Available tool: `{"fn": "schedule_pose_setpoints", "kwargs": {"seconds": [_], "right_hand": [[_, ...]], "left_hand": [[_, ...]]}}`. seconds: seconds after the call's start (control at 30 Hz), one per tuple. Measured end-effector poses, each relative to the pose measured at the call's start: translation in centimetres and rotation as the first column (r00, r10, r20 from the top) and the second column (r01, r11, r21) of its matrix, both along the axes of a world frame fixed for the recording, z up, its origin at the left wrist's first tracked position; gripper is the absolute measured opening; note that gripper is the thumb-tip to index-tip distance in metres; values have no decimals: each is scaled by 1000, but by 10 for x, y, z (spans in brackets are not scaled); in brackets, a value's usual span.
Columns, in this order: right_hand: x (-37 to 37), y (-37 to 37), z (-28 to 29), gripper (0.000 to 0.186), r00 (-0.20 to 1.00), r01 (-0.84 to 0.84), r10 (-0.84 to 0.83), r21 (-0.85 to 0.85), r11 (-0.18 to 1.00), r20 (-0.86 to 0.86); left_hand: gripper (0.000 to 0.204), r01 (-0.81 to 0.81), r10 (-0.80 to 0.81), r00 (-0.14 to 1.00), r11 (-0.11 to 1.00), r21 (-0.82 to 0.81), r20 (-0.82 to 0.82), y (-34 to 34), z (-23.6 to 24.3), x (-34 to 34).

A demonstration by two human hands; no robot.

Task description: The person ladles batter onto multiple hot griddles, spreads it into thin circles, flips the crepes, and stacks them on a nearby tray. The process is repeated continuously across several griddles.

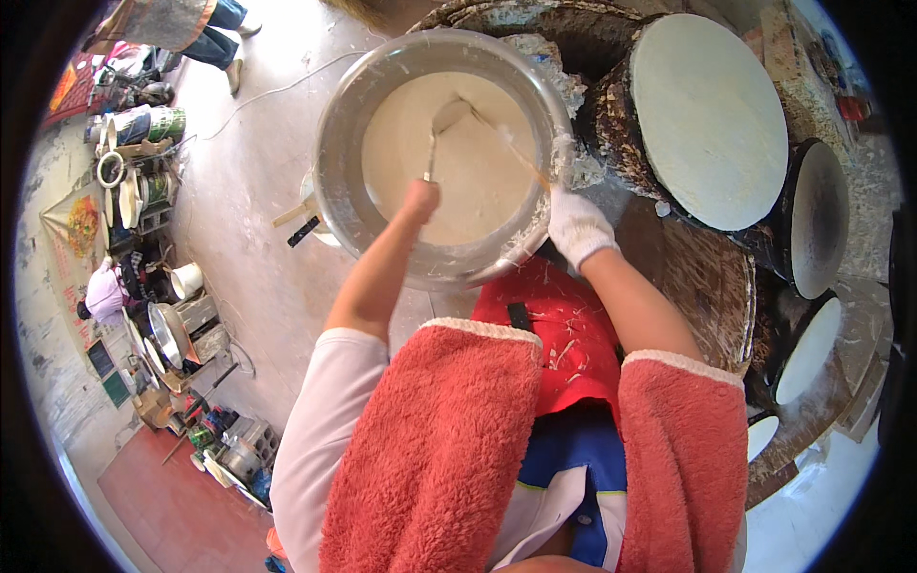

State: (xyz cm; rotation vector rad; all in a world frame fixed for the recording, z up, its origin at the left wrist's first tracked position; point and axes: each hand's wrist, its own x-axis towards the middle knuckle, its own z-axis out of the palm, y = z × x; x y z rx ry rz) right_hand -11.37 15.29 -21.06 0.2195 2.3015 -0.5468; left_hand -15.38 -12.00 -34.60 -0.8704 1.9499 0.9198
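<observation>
A wide metal basin (336, 143) in front of me holds a pale, creamy liquid (492, 205). My bare left hand (420, 199) is closed around the handle of a metal ladle (451, 115), whose bowl is at the liquid's surface toward the far side. My right hand (579, 227), in a white knit glove, is closed at the basin's right rim on a thin stick-like tool (516, 150). This tool slants up-left, and its far end meets or lies close to the ladle's bowl. Pale residue clings to the rim beside the glove.
To the right stand round griddles, the largest with a pale sheet (710, 119) over its top and a dark one (820, 220) beside it. Pots, buckets (186, 280) and crates line the left wall. A person (215, 43) stands at far left. A cable (277, 93) crosses the floor.
</observation>
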Motion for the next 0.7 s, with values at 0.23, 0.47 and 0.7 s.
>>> {"fn": "schedule_pose_setpoints", "kwargs": {"seconds": [0.23,0.47,0.7], "right_hand": [[95,22,36,29,982,95,-77,-97,991,174],[89,32,118,27,799,569,-319,-467,677,510],[63,32,179,26,923,-30,-221,-630,776,-315]], "left_hand": [[40,-899,282,227,-307,312,932,64,47,54],[37,-689,159,352,-623,370,922,67,200,45],[34,-263,216,839,-642,720,499,38,353,40]]}}
